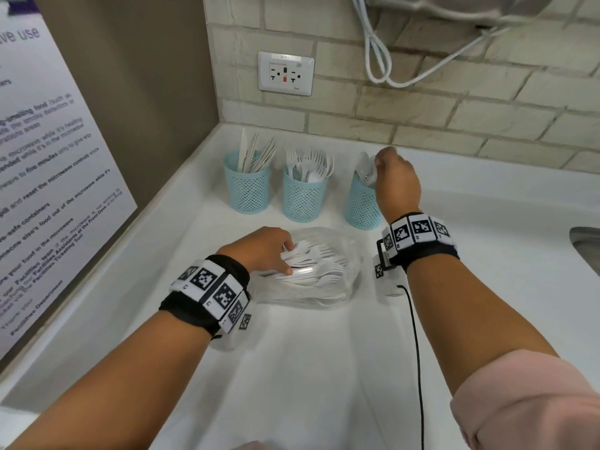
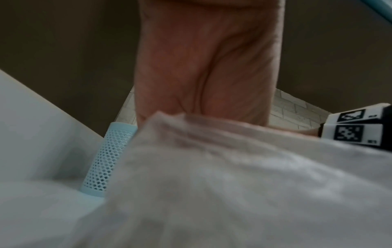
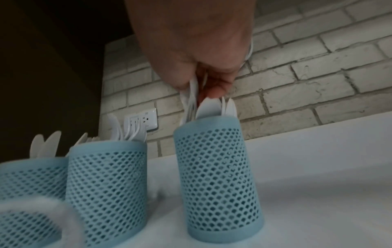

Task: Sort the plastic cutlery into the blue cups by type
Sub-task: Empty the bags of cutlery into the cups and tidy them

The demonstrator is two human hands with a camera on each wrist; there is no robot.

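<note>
Three blue mesh cups stand in a row on the white counter (image 1: 324, 368): the left cup (image 1: 247, 190) holds knives, the middle cup (image 1: 303, 198) forks, the right cup (image 1: 361, 206) spoons. My right hand (image 1: 378, 165) hovers over the right cup (image 3: 218, 167) and pinches a few white spoons (image 3: 192, 99) whose lower ends are inside it. My left hand (image 1: 287, 256) grips a bunch of white forks (image 1: 315, 271) at the mouth of a clear plastic bag (image 1: 344, 251) in front of the cups. In the left wrist view the bag (image 2: 233, 184) is a blur below my palm.
A brick wall with an outlet (image 1: 285, 73) and a hanging white cable (image 1: 380, 60) stands behind the cups. A poster (image 1: 48, 190) covers the left wall. A sink rim (image 1: 587, 248) shows at the right edge. A black cable (image 1: 418, 352) runs from my right wrist.
</note>
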